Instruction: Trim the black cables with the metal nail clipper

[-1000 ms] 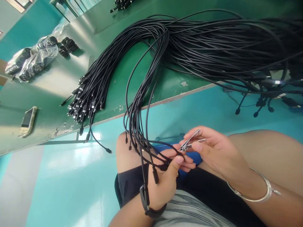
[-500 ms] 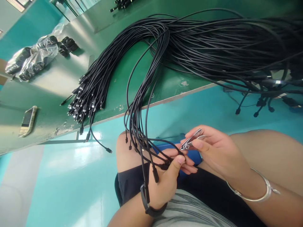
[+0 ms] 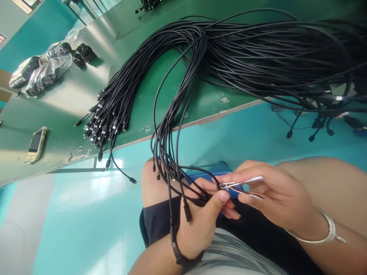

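Observation:
Over my lap, my left hand (image 3: 200,225) pinches the end of a black cable (image 3: 211,172) between thumb and fingers. Other black cable ends lie across that palm, and one connector (image 3: 187,212) dangles over the back of the thumb side. My right hand (image 3: 286,194) grips a silver nail clipper (image 3: 247,181) by its levers. The clipper's jaws touch the cable just above my left thumb tip. A loose bundle of cables (image 3: 169,118) drops from the table edge down to my left hand. The pinched connector is mostly hidden by the thumb.
A green table (image 3: 160,80) carries a large heap of black cables (image 3: 258,57) with a cluster of plugs (image 3: 107,122) near its edge. Bagged black coils (image 3: 48,72) and a phone (image 3: 36,145) lie at the left. More connectors (image 3: 315,124) hang off the edge at right.
My right hand has turned and brought the nail clipper down to the cable. The clipper's levers now point right, spread apart. My left hand has barely moved.

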Demonstrator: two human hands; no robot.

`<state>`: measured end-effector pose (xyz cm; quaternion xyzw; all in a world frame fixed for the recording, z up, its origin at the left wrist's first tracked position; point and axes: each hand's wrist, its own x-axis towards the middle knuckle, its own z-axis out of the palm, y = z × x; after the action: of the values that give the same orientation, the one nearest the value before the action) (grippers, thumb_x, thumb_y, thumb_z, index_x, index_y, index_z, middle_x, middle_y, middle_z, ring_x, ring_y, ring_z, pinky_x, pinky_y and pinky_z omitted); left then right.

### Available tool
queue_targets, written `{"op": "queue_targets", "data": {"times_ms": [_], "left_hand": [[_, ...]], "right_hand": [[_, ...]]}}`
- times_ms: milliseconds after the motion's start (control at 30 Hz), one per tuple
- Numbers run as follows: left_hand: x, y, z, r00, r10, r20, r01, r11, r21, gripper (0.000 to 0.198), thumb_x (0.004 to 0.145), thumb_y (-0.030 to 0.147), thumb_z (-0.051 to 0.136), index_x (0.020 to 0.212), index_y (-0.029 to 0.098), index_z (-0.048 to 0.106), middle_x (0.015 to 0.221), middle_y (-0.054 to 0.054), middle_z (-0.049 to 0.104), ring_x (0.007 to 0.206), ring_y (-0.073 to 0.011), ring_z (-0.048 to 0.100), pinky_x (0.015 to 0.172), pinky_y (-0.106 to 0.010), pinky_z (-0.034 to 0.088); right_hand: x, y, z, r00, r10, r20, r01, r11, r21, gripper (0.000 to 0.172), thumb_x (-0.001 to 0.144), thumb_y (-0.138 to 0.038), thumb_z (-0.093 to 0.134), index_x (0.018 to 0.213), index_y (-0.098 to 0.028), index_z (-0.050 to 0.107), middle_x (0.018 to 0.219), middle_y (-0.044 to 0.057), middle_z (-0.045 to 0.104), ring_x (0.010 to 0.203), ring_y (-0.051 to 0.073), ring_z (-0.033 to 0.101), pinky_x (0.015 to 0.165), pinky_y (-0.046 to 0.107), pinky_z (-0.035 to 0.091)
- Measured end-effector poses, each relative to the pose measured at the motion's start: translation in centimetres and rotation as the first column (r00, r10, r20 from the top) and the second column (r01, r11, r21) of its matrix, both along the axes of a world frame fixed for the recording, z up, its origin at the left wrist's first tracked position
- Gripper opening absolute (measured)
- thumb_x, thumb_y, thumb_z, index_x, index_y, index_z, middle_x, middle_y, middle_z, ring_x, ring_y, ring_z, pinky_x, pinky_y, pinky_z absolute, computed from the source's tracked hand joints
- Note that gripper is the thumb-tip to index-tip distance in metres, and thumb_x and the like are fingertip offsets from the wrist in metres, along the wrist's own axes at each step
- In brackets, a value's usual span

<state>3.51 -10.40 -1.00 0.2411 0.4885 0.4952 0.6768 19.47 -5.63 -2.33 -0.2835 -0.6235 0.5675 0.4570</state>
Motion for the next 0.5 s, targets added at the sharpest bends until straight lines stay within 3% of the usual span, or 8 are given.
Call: {"op": "queue_targets", "data": {"times_ms": [100, 267, 400, 500], "left_hand": [[0.03, 0.14, 0.25, 1.0, 0.01, -0.009, -0.01, 1.0, 0.008, 0.024, 0.081, 0.03, 0.075, 0.076, 0.013, 0.059, 0.058, 0.0, 0.07, 0.048, -0.0127, 0.069, 0.05, -0.02, 0.058], [0.01, 0.17, 0.37, 0.999, 0.005, -0.04, -0.006, 1.0, -0.018, 0.022, 0.083, 0.029, 0.073, 0.075, 0.012, 0.061, 0.059, 0.0, 0.07, 0.048, -0.0119, 0.068, 0.049, -0.019, 0.057], [0.12, 0.24, 0.69, 0.997, 0.001, -0.082, -0.007, 0.998, -0.069, 0.023, 0.081, 0.03, 0.074, 0.075, 0.012, 0.061, 0.06, 0.0, 0.068, 0.049, -0.0123, 0.068, 0.049, -0.02, 0.057], [0.26, 0.36, 0.99, 0.994, 0.024, -0.111, -0.033, 0.996, -0.085, 0.027, 0.078, 0.032, 0.077, 0.073, 0.013, 0.058, 0.057, 0.0, 0.068, 0.046, -0.0127, 0.067, 0.047, -0.021, 0.055]], "right_hand": [[0.24, 0.37, -0.14, 0.995, -0.019, 0.1, 0.005, 0.991, 0.137, 0.038, 0.087, -0.012, 0.063, 0.121, -0.03, 0.062, 0.093, 0.002, 0.071, 0.081, 0.012, 0.07, 0.068, 0.019, 0.057], [0.34, 0.47, -0.06, 0.983, -0.05, 0.178, 0.01, 0.975, 0.221, 0.032, 0.089, -0.011, 0.061, 0.117, -0.025, 0.063, 0.094, 0.003, 0.074, 0.081, 0.01, 0.069, 0.071, 0.017, 0.056], [0.19, 0.31, 0.12, 0.982, -0.074, 0.173, 0.037, 0.978, 0.205, 0.024, 0.091, -0.021, 0.062, 0.115, -0.027, 0.064, 0.088, 0.001, 0.074, 0.077, 0.01, 0.071, 0.065, 0.016, 0.057], [-0.16, 0.19, 0.16, 0.984, -0.095, 0.151, 0.081, 0.992, 0.097, 0.022, 0.09, -0.022, 0.064, 0.11, -0.03, 0.067, 0.085, -0.002, 0.072, 0.072, 0.009, 0.07, 0.063, 0.015, 0.057]]}}
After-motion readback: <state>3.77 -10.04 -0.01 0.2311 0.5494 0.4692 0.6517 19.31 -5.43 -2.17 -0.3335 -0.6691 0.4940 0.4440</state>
